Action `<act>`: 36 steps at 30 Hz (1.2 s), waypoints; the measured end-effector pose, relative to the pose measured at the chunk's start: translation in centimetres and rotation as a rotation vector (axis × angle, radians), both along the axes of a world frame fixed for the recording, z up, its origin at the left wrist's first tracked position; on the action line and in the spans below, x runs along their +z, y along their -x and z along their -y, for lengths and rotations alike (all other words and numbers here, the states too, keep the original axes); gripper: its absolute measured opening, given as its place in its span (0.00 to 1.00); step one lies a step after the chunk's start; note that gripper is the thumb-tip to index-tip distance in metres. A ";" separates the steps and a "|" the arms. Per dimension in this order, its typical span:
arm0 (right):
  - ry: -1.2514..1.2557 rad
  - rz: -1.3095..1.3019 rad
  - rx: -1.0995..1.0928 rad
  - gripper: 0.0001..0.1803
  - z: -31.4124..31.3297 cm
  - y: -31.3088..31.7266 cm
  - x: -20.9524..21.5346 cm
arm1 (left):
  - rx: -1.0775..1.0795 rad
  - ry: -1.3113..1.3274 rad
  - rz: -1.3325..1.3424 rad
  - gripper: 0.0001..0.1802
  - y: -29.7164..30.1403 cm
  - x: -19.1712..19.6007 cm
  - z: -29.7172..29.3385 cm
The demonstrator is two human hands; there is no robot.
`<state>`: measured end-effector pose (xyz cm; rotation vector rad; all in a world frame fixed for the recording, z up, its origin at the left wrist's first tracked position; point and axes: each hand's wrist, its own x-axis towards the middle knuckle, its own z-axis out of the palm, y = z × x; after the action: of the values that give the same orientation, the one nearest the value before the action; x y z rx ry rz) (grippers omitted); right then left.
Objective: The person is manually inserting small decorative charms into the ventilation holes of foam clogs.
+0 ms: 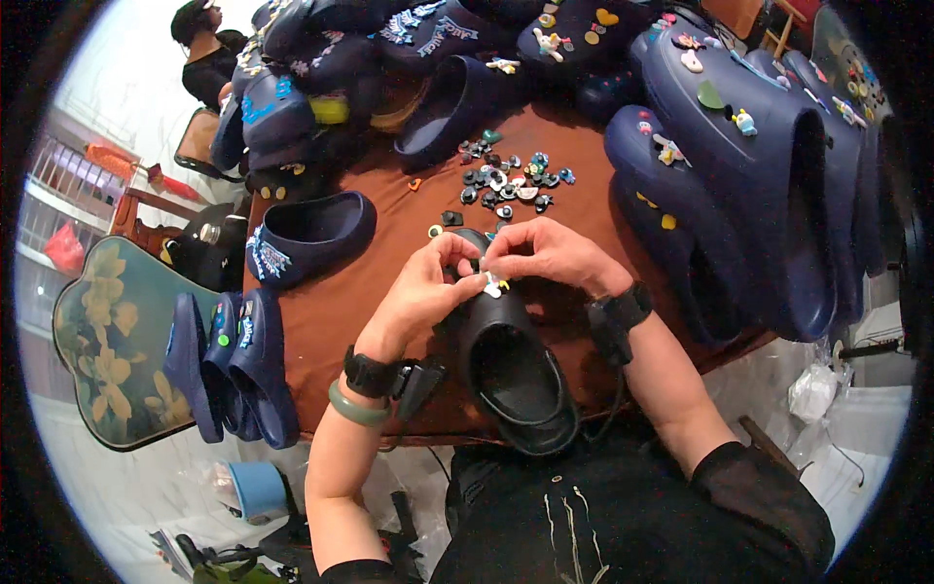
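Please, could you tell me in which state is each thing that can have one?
Left hand: fingers bent at the black shoe.
Right hand: thumb and finger pinched; anything between is hidden.
Black shoe: opening facing the person.
Loose charms: scattered, unattached.
Blue shoe at left: sole down, decorated.
Large blue shoes at right: decorated.
Green bracelet: worn.
Blue bucket: on the floor.

blue bucket (259,490): lower left | floral panel (119,336): left | red bag (64,247): far left | person in black (206,70): upper left | whitish plastic bag (813,393): right side
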<state>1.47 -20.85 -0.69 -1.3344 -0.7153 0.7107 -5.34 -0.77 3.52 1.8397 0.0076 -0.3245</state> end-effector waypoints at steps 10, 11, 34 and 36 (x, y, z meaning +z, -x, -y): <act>-0.100 0.080 0.060 0.12 1.0 -1.1 0.5 | 0.104 0.084 -0.003 0.10 1.0 0.3 0.2; -0.098 0.250 0.083 0.12 0.9 -1.0 0.8 | 0.115 0.015 0.027 0.10 1.0 0.7 0.3; 0.077 0.184 0.119 0.12 -0.8 -0.2 0.3 | 0.009 -0.137 0.306 0.11 1.1 -2.1 -0.5; 0.045 0.164 0.117 0.13 -0.4 -0.9 -0.7 | 0.020 -0.155 0.314 0.10 1.4 -1.0 0.3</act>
<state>2.32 -20.47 -1.42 -1.4123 -0.9198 0.7196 -6.74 -1.05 2.54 2.0256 -0.1694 -0.0186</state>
